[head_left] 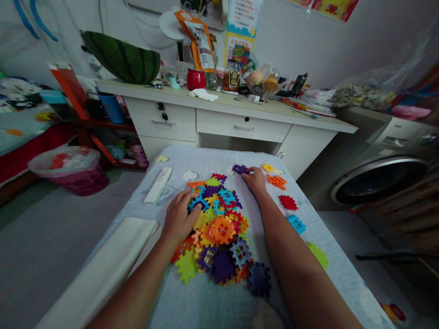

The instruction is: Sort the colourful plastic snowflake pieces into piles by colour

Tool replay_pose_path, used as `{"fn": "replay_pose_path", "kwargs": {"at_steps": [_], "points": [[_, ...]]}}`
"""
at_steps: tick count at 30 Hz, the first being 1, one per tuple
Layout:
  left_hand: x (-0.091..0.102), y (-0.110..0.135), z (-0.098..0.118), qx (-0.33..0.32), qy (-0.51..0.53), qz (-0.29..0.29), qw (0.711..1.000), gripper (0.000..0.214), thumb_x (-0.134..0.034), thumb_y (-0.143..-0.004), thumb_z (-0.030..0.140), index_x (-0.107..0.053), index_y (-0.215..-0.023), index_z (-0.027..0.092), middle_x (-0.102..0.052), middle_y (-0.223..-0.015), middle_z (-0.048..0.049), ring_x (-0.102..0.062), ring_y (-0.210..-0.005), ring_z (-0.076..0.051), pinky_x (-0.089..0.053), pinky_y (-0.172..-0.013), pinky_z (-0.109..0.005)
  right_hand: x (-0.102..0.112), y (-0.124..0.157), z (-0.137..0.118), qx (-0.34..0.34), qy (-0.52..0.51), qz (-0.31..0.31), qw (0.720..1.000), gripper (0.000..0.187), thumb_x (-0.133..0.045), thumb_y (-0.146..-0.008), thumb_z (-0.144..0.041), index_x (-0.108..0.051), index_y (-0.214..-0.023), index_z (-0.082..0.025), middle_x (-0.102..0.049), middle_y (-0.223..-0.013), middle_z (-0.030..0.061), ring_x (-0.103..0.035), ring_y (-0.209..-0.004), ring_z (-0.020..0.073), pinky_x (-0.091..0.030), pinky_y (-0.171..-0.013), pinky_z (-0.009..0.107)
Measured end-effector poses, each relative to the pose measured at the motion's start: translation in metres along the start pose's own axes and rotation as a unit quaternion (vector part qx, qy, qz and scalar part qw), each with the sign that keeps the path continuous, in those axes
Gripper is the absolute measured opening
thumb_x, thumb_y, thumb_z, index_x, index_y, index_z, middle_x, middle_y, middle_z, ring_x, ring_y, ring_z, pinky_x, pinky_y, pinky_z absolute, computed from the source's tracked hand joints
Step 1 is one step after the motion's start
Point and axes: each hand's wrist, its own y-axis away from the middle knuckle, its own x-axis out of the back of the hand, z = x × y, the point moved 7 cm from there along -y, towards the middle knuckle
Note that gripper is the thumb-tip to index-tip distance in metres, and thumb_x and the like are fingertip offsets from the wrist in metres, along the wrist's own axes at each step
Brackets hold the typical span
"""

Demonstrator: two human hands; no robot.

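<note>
A heap of interlocking plastic tiles [222,230] in several colours lies in the middle of the cloth-covered table. My left hand [180,215] rests at the heap's left side, thumb and fingers curled round a blue interlocking tile [199,203]. Reaching past the heap's far right, my right hand [256,180] grips the edge of a purple interlocking tile [240,169], which lies at or very near the cloth. Down the right side sit separate tiles: yellow [267,167], orange [276,182], red [288,202], blue [296,224] and green [318,255].
A white box [158,186] lies left of the heap, with a long whitish padded piece [113,262] nearer me. Behind the table stands a white desk [219,116] bearing a watermelon [123,57] and jars. A washing machine [380,155] is at right, a pink bin [68,176] at left.
</note>
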Motion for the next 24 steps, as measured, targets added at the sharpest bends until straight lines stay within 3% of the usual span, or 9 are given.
{"fn": "replay_pose_path", "kwargs": {"at_steps": [7, 12, 19, 24], "points": [[0.0, 0.0, 0.0, 0.004, -0.006, 0.002, 1.0, 0.029, -0.052, -0.086, 0.037, -0.063, -0.109, 0.023, -0.058, -0.126, -0.0089, -0.055, -0.119, -0.028, -0.041, -0.105, -0.048, -0.009, -0.005, 0.003, 0.008, -0.035, 0.022, 0.999, 0.022, -0.07, -0.072, -0.027, -0.069, -0.09, -0.014, -0.063, -0.097, 0.0086, -0.06, -0.076, 0.0169, -0.049, -0.083, 0.032], [0.001, -0.001, 0.001, -0.003, -0.007, 0.004, 1.0, 0.029, -0.052, -0.086, 0.037, -0.064, -0.108, 0.023, -0.059, -0.126, -0.0093, -0.056, -0.118, -0.028, -0.043, -0.103, -0.048, -0.013, -0.004, -0.001, 0.022, -0.031, -0.008, 0.999, 0.022, -0.063, -0.076, -0.019, -0.07, -0.096, -0.015, -0.065, -0.1, 0.0093, -0.063, -0.081, 0.0177, -0.049, -0.086, 0.032], [0.0, 0.0, 0.0, 0.003, -0.01, 0.001, 1.0, 0.029, -0.052, -0.086, 0.036, -0.063, -0.109, 0.023, -0.058, -0.128, -0.0089, -0.055, -0.121, -0.029, -0.042, -0.104, -0.049, -0.017, 0.004, -0.012, 0.081, -0.011, -0.046, 0.996, 0.032, -0.051, -0.077, -0.01, -0.069, -0.103, -0.012, -0.068, -0.106, 0.0128, -0.063, -0.098, 0.0218, -0.046, -0.094, 0.034], [0.001, -0.001, 0.002, -0.003, -0.005, 0.007, 1.0, 0.029, -0.052, -0.086, 0.035, -0.064, -0.109, 0.022, -0.059, -0.126, -0.0095, -0.057, -0.117, -0.028, -0.043, -0.103, -0.048, -0.017, 0.014, -0.039, 0.192, -0.021, -0.057, 0.979, 0.029, -0.051, -0.077, -0.009, -0.069, -0.098, -0.016, -0.068, -0.108, 0.011, -0.059, -0.106, 0.0233, -0.041, -0.1, 0.037]]}}
